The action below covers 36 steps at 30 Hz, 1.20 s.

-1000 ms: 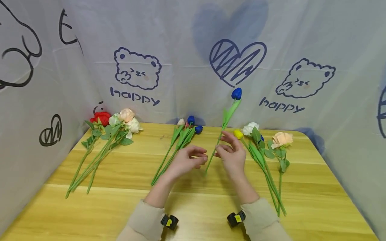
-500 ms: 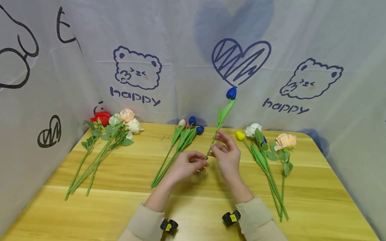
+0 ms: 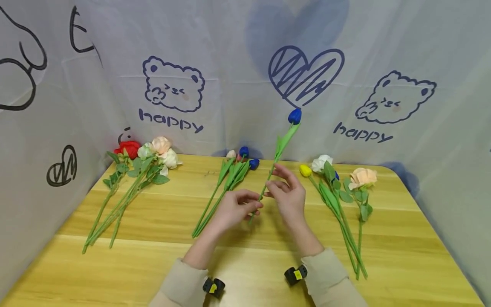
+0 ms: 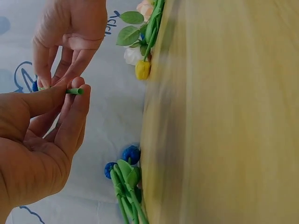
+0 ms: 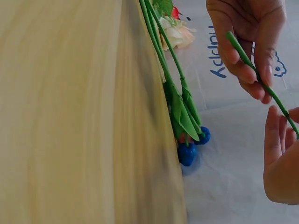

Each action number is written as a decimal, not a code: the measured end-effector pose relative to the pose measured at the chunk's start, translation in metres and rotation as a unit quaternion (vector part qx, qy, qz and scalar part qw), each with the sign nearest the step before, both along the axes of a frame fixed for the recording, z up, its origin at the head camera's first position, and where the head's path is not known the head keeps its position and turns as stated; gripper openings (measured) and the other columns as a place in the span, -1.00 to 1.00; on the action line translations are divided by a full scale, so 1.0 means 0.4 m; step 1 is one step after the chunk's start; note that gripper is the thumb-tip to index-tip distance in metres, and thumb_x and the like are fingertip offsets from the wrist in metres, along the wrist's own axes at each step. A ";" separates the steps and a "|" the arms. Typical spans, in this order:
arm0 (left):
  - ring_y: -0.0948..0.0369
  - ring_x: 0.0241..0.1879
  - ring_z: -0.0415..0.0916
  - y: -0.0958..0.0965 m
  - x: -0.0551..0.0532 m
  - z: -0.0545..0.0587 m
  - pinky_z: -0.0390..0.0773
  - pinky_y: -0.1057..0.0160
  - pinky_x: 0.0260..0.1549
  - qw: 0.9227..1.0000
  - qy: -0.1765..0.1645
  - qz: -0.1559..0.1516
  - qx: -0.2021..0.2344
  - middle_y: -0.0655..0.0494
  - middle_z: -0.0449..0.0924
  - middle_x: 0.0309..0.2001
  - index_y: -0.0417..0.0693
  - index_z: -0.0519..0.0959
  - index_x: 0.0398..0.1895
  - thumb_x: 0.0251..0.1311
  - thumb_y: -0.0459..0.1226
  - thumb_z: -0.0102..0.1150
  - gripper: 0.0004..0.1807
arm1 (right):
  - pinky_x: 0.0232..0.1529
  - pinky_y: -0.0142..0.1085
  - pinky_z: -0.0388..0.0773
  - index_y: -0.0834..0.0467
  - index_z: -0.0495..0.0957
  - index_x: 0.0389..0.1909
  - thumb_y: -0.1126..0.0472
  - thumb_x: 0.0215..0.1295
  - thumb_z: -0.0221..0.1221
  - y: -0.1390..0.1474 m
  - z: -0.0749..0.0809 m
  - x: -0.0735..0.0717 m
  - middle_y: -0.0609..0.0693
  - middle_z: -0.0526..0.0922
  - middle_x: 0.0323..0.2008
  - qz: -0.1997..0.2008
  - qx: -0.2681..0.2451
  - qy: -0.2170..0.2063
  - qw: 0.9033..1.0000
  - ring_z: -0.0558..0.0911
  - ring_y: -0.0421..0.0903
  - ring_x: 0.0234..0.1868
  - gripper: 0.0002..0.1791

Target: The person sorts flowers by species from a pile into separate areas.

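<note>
A blue artificial tulip (image 3: 294,116) is held above the table, tilted with its bloom up and away from me. My right hand (image 3: 287,194) pinches its green stem below the leaves. Lower down, thumb and fingers of my left hand (image 3: 235,208) grip the same stem near its cut end. That stem end (image 4: 75,91) pokes out past the left fingertips in the left wrist view. Both hands also show in the right wrist view, with the stem (image 5: 254,70) running between them. Just left of my left hand lies a bunch of tulips (image 3: 234,175), blue, pink and whitish.
On the wooden table (image 3: 153,273), red, cream and peach roses (image 3: 161,147) lie at the left. At the right are a yellow tulip (image 3: 305,170), a white rose (image 3: 321,163) and a peach rose (image 3: 362,178). A printed white cloth (image 3: 238,106) encloses the back and sides.
The tulip has shifted left and lower with my right hand. My left hand, earlier apart from the stem, has taken hold of its lower part. Over the last half second little moved.
</note>
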<state>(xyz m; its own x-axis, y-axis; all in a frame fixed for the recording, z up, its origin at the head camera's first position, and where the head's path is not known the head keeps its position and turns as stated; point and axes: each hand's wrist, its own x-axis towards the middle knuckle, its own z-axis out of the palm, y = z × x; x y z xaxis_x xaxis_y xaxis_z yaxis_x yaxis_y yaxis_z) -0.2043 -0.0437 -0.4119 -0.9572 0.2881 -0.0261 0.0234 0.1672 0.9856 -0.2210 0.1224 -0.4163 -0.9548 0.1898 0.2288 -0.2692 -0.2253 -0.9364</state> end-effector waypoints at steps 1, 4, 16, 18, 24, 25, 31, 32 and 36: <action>0.07 -0.25 0.77 -0.002 0.001 0.003 0.76 0.21 -0.33 1.000 -0.002 0.001 0.000 -0.17 0.77 -0.14 -0.30 0.69 0.05 0.41 -0.39 0.27 -0.78 | -0.33 -0.27 0.77 0.32 0.53 0.31 0.60 0.28 0.24 0.003 0.003 0.003 0.10 0.59 0.02 0.006 0.006 0.004 1.000 0.70 -0.18 -0.22 -0.45; 0.11 -0.25 0.76 -0.009 0.003 0.013 0.77 0.18 -0.29 1.000 -0.005 0.005 0.001 -0.19 0.74 -0.10 -0.26 0.71 0.05 0.40 -0.37 0.29 -0.78 | -0.30 -0.26 0.78 0.33 0.53 0.30 0.56 0.31 0.25 0.016 0.010 0.009 0.14 0.62 0.04 0.021 0.035 0.021 0.999 0.70 -0.16 -0.20 -0.48; 0.13 -0.25 0.74 -0.058 0.009 0.030 0.78 0.15 -0.26 0.999 0.000 0.034 -0.017 -0.24 0.73 -0.09 -0.28 0.70 0.06 0.38 -0.40 0.30 -0.76 | -0.28 -0.19 0.79 0.28 0.58 0.27 0.52 0.33 0.28 0.112 0.022 0.031 0.29 0.65 0.10 0.021 0.124 0.044 0.991 0.72 -0.14 -0.14 -0.52; 0.12 -0.24 0.74 -0.075 0.011 0.029 0.78 0.16 -0.26 0.999 0.001 0.039 -0.021 -0.26 0.72 -0.09 -0.29 0.70 0.06 0.38 -0.41 0.30 -0.76 | -0.28 -0.21 0.79 0.28 0.58 0.27 0.53 0.33 0.27 0.138 0.019 0.039 0.25 0.67 0.08 0.013 0.128 0.038 0.991 0.73 -0.15 -0.15 -0.52; -0.05 -0.19 0.73 -0.149 0.012 0.022 0.76 0.11 -0.25 0.997 0.013 0.058 -0.049 -0.24 0.73 -0.16 -0.32 0.68 0.08 0.41 -0.39 0.27 -0.75 | -0.28 -0.26 0.78 0.32 0.56 0.27 0.55 0.36 0.22 0.219 0.015 0.056 0.03 0.72 0.01 -0.020 0.137 0.022 0.990 0.72 -0.18 -0.19 -0.54; -0.07 -0.18 0.72 -0.162 0.012 0.022 0.76 0.09 -0.24 0.996 0.014 0.063 -0.054 -0.22 0.73 -0.17 -0.32 0.67 0.10 0.42 -0.38 0.27 -0.74 | -0.27 -0.27 0.78 0.33 0.55 0.28 0.54 0.37 0.22 0.232 0.015 0.058 0.01 0.72 0.00 -0.025 0.140 0.019 0.990 0.72 -0.19 -0.18 -0.54; -0.10 -0.07 0.69 -0.230 0.004 0.025 0.76 0.01 -0.15 0.992 0.000 0.091 -0.082 -0.13 0.73 -0.14 -0.29 0.67 0.14 0.45 -0.31 0.27 -0.70 | -0.27 -0.31 0.77 0.26 0.58 0.28 0.47 0.38 0.25 0.307 0.004 0.073 -0.11 0.74 -0.03 -0.048 0.167 -0.004 0.985 0.73 -0.24 -0.17 -0.55; -0.10 -0.06 0.68 -0.240 0.001 0.024 0.76 0.03 -0.16 0.991 -0.003 0.097 -0.088 -0.13 0.73 -0.12 -0.28 0.67 0.13 0.45 -0.31 0.26 -0.71 | -0.28 -0.31 0.77 0.24 0.59 0.27 0.46 0.38 0.26 0.320 0.001 0.076 -0.12 0.74 -0.04 -0.048 0.173 -0.007 0.984 0.72 -0.25 -0.17 -0.55; -0.05 -0.06 0.66 -0.270 -0.010 0.019 0.76 0.11 -0.23 0.988 -0.015 0.113 -0.108 -0.10 0.72 -0.10 -0.27 0.68 0.12 0.46 -0.32 0.24 -0.72 | -0.26 -0.31 0.77 0.18 0.60 0.28 0.37 0.41 0.29 0.376 -0.009 0.091 -0.19 0.74 -0.02 -0.037 0.201 -0.035 0.978 0.71 -0.26 -0.16 -0.57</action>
<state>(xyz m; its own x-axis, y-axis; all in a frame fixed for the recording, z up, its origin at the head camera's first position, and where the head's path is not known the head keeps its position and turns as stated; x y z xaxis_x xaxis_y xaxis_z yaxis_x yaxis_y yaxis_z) -0.2081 -0.1519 -0.4045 -0.9944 0.0511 -0.0926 -0.0672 0.3714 0.9260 -0.1846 0.2729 -0.4197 -0.9579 0.1662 0.2342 -0.2037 0.1818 -0.9620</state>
